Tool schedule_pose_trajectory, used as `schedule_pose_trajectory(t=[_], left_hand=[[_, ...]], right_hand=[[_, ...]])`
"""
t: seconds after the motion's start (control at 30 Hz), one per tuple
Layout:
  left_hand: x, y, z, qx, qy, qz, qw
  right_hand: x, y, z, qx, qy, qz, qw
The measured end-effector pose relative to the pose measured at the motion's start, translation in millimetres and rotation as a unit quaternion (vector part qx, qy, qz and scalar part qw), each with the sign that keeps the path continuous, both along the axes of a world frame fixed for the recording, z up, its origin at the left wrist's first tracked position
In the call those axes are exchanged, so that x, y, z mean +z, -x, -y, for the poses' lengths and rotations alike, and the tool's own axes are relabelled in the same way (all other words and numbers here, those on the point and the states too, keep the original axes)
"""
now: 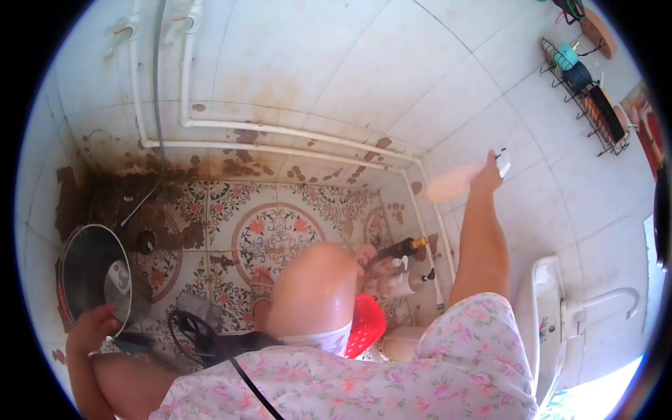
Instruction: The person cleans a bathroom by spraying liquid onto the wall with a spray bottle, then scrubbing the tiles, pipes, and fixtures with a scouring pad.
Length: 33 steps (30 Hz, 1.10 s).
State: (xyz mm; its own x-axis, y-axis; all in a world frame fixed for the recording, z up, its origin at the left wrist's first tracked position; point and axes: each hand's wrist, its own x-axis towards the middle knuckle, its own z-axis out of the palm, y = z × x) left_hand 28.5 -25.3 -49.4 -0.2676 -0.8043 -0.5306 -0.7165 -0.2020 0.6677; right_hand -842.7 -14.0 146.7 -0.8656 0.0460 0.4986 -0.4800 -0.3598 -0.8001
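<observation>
A dark bucket [96, 266] with a pale rim stands at the lower left, its mouth facing up toward me. My left hand [94, 329] is at its near rim, fingers curled over the edge. A clear container with a white part [120, 278] shows at the bucket's right side; whether it is inside I cannot tell. My right hand [488, 175] is stretched forward to the right, near the tiled wall. It is closed around something with a white end piece [502, 162] and a blurred pale peach body [451, 183], which looks like a bottle.
Several bottles [395, 269] and a red dotted thing [365, 323] are beside my knee. White pipes [294, 131] run along the wall above the patterned floor [280, 224]. A sink [549, 315] with a tap [616, 297] is at right, a wire rack [588, 98] above. A black cable [241, 374] crosses my lap.
</observation>
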Motion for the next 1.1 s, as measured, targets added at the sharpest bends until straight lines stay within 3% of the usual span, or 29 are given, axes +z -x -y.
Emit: schedule_pose_trajectory(t=[0.3,0.47,0.5,0.57,0.7,0.87,0.97,1.03,1.1], left_hand=[[19,9,-5,-0.029,0.016,0.013,0.999],[15,13,-5,0.005,0.007,0.034,0.999],[24,18,-8,0.006,0.009,0.069,0.998],[28,19,-11,0.017,-0.004,0.022,1.000],[52,33,-12,0.016,-0.003,0.051,0.999],[61,24,-6,-0.013,0.134,0.018,0.991],[81,25,-5,0.039,0.180,-0.072,0.980],[110,34,-3,0.035,0.213,-0.031,0.976],[129,36,0,0.025,0.261,-0.095,0.960]], right_hand=[[31,-9,4,-0.047,0.061,0.017,0.997],[6,23,10,0.004,0.020,-0.039,0.999],[-7,31,15,0.052,0.016,-0.051,0.997],[-32,18,16,0.120,-0.038,-0.020,0.992],[-113,-22,21,0.168,-0.096,0.062,0.979],[-260,-34,-2,0.254,-0.182,0.106,0.944],[-324,-61,-24,0.233,-0.252,0.291,0.893],[-360,-77,-44,0.234,-0.288,0.346,0.862],[-386,-94,-62,0.235,-0.324,0.377,0.835]])
